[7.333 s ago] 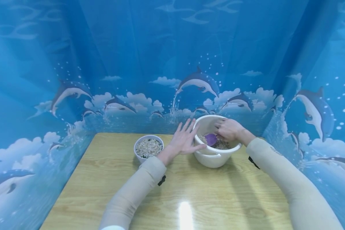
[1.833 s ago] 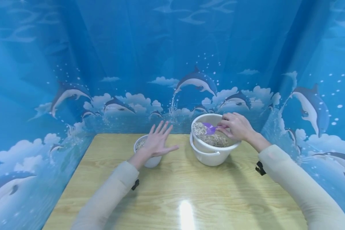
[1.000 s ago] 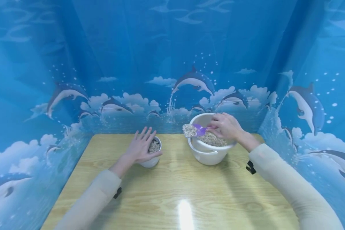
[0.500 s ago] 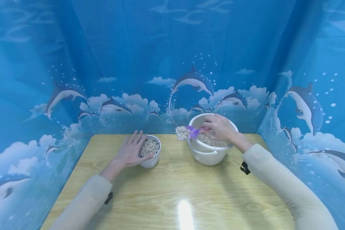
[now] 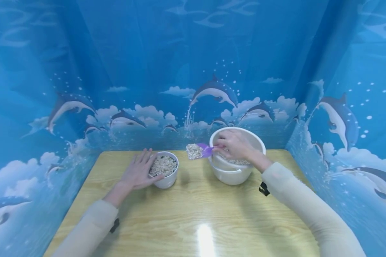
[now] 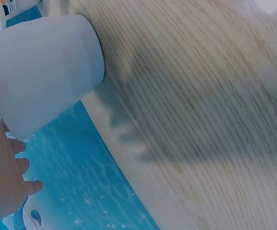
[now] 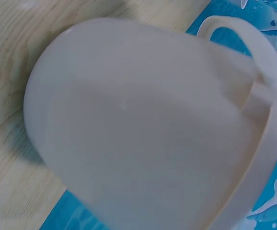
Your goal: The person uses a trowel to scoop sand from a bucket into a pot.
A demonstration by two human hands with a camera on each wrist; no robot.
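Observation:
In the head view my right hand (image 5: 233,144) pinches the handle of a small purple scoop (image 5: 205,150) over the left rim of a white bucket (image 5: 229,176). Beige granules (image 5: 194,151) are heaped on the scoop, which hangs between the bucket and a white pot (image 5: 166,182). That pot holds pale granules (image 5: 163,165) with dark bits around the edge. My left hand (image 5: 138,171) lies at the pot's left side with fingers straight, its thumb across the front rim. The left wrist view shows the pot's wall (image 6: 47,72) beside the fingertips; the right wrist view is mostly bucket wall (image 7: 143,124).
Both containers stand near the back edge of a light wooden table (image 5: 180,214). More granules (image 5: 238,161) lie inside the bucket, whose handle (image 5: 226,170) hangs down in front. A blue dolphin-print curtain (image 5: 167,71) encloses the table on the back and sides.
The purple scoop came up out of the bucket loaded with granules and moved left past its rim. My left hand shifted from the bucket's rim across to the pot's left side.

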